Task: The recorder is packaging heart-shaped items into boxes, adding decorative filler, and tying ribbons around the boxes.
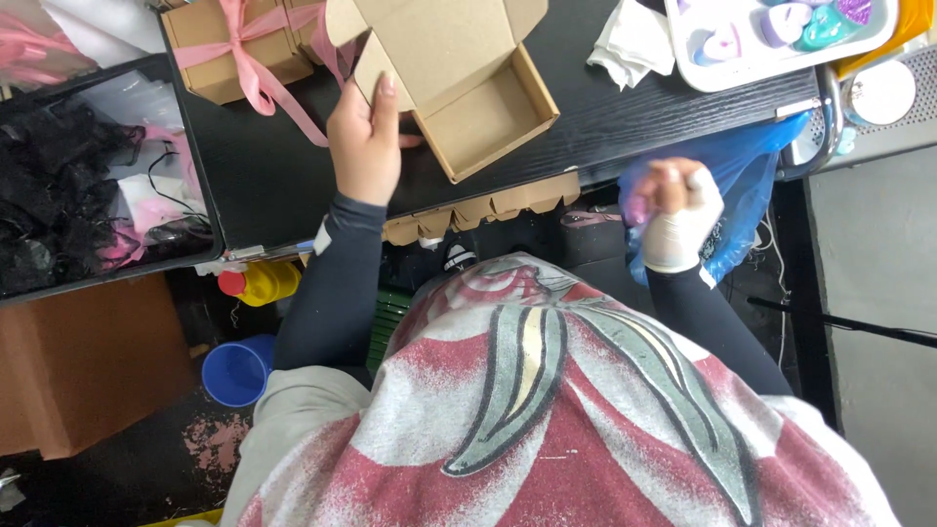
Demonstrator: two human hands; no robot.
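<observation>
Right hand [676, 210], wrapped in white, hangs below the desk [264, 176] edge, fingers curled together; left hand [366, 141] fingers pinch the open cardboard box [468, 88] flap on the desk.

matt cardboard box [468, 88], satin ribbon [256, 68]

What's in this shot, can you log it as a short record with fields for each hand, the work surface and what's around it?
left hand: grips a flap of the open cardboard box
right hand: off the table edge, white wrap around it, holding something small, unclear what
surface: black table
behind box: closed box with pink ribbon
far right: white tray of coloured pieces, white cloth
below table: blue plastic bag, blue cup
</observation>
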